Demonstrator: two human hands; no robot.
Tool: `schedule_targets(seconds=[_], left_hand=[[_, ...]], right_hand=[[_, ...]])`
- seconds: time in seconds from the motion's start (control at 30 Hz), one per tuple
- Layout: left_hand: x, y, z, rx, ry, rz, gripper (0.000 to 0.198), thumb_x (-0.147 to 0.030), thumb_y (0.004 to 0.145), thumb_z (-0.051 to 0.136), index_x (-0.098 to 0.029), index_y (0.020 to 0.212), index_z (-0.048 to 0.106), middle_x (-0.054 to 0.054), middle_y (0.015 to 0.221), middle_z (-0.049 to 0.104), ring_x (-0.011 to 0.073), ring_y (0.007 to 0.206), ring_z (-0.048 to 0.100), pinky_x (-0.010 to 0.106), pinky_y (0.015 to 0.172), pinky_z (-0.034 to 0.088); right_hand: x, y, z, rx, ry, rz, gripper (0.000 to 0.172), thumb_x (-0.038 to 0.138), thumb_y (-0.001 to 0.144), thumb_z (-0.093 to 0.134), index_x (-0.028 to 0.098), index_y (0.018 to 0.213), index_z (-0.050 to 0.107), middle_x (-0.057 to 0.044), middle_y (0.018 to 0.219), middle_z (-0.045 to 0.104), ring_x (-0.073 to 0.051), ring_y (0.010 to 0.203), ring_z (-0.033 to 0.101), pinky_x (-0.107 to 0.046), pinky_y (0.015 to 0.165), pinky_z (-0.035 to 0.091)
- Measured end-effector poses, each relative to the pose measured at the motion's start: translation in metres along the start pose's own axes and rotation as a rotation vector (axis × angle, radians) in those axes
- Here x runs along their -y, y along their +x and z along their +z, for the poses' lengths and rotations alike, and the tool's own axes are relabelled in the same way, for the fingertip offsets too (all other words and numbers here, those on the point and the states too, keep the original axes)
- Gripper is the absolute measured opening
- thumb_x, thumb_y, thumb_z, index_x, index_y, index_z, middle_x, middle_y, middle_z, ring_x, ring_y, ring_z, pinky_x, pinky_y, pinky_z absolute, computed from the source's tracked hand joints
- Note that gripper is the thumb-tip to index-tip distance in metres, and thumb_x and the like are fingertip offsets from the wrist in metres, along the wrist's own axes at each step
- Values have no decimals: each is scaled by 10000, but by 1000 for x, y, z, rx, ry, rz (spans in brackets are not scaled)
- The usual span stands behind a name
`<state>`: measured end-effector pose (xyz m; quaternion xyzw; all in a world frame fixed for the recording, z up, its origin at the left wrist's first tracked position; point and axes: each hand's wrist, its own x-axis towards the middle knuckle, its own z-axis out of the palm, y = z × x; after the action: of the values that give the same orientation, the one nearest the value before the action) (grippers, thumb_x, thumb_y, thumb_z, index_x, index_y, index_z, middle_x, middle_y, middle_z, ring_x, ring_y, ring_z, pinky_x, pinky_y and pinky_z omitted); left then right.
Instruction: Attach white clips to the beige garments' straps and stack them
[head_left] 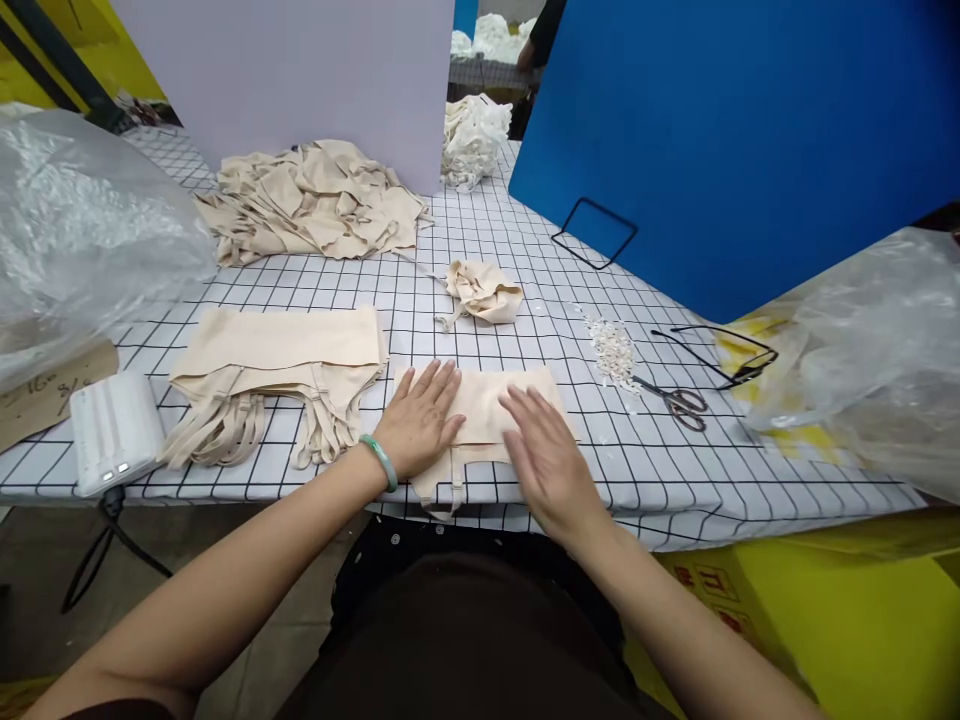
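Beige flat fabric garment [480, 405]: touching with left hand [420, 425], partly covering with right hand [551, 468], without clamping, thumbs apart; with beige strapped fabric stack [277, 340] left of garment.

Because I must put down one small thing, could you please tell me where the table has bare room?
The checked cloth is mostly bare at front right, below the scissors, beside the right hand. A narrower strip lies between the fabric heap and the beige stack. It is crowded at far left, where a plastic bag and white device sit.
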<state>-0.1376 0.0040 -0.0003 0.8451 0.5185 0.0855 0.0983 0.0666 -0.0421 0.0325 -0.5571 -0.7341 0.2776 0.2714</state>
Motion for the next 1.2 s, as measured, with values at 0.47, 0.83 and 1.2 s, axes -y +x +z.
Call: schedule_targets(seconds=[0.47, 0.83, 1.2], left_hand=[[46, -1, -42, -81, -1, -414, 292, -411, 815, 657, -142, 920, 613, 113, 893, 666, 245, 786, 624, 356, 678, 514], [20, -5, -39, -124, -542, -531, 143, -117, 728, 598, -199, 761, 485, -10, 713, 544, 148, 650, 499, 269, 586, 380], [18, -94, -147, -525, -1367, -262, 227, -311, 825, 726, -149, 941, 618, 30, 880, 636, 126, 766, 622, 258, 686, 541]], right_hand=[[-89, 72, -41, -101, -452, 261, 432, 513, 829, 530, 171, 1056, 663, -168, 1108, 643, -380, 1093, 507, -552, 923, 413], [-68, 55, -47, -74, 481, 415, 360, 436, 648, 778, 226, 856, 572, -20, 840, 658, -199, 767, 606, -327, 674, 501], [11, 71, -86, -190, 858, 117, 350, 394, 614, 871, 315, 915, 709, -38, 863, 719, -234, 748, 697, -321, 544, 600]])
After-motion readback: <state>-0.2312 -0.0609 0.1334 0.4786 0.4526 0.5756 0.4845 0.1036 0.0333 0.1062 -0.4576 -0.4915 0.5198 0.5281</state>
